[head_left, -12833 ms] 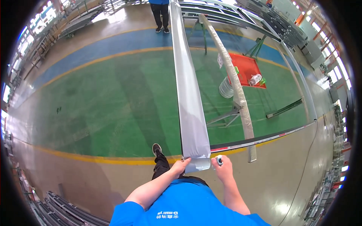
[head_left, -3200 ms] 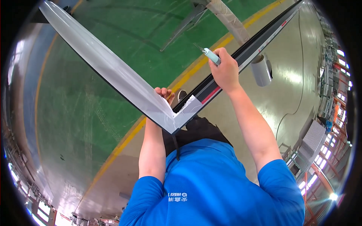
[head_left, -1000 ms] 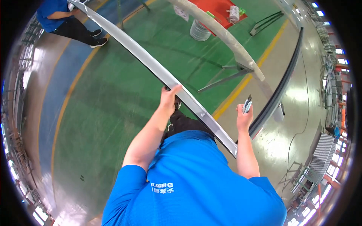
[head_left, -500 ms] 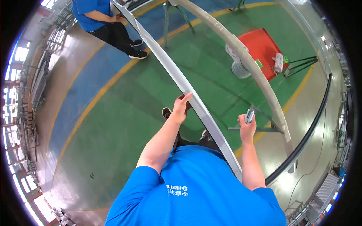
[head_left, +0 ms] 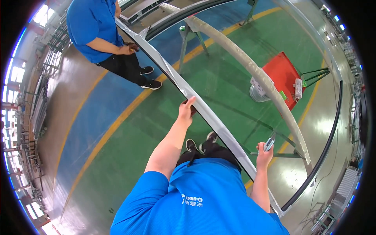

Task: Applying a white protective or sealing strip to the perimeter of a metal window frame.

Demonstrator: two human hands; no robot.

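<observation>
My left hand (head_left: 185, 111) is closed around the edge of a long, narrow frame profile (head_left: 221, 129), thumb on top. Pale grey film covers the profile, which slants from the far left past my right side. In my closed right hand (head_left: 264, 157), right of the profile and apart from it, is a grey utility knife (head_left: 269, 144) pointing up. Whether its blade is out is too small to tell. At the far end a co-worker's hand (head_left: 128, 49) is at the same profile, near where the film (head_left: 144, 33) is crumpled and lifted.
A curved, pale padded beam (head_left: 250, 64) rests on green trestle stands (head_left: 184, 49). Beyond it are a red table (head_left: 280, 74) with small items and a grey bucket (head_left: 258, 94). A black curved profile (head_left: 333, 137) arcs along the right. A co-worker (head_left: 92, 29) stands far left.
My view has shifted, and more of the co-worker shows. My right hand with the utility knife has come lower in view, nearer my body. My left hand keeps its hold on the profile.
</observation>
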